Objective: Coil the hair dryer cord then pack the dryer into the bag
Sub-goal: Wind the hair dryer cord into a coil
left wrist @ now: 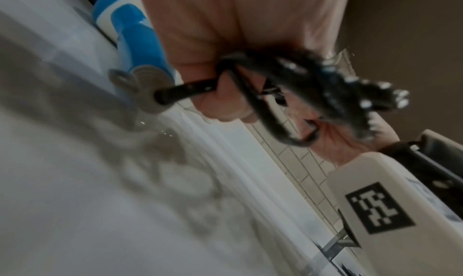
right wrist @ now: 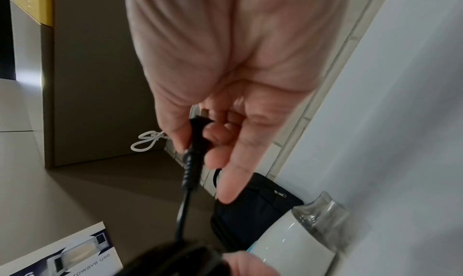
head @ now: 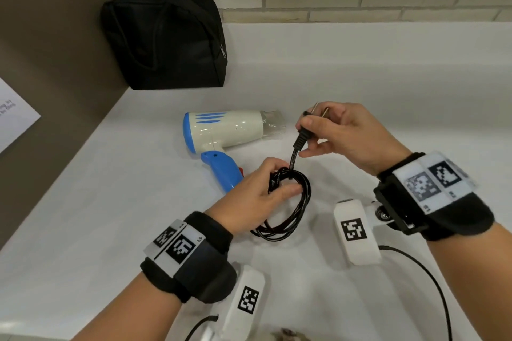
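Black fabric bag (head: 163,36), one, stood zipped against the wall at the tabletop's (head: 388,86) back left; packing not begun. Hair dryer (head: 221,133), one, white and blue, lay on its side in front of the bag. Cord (head: 291,202), one, mostly coiled into several loops: left hand (head: 257,196) held the bundle, fingers curled round it. Plug (head: 303,130), one, two prongs up, pinched by right hand (head: 346,135) fingers. Judged remaining: tuck the last length, then open and fill the bag.
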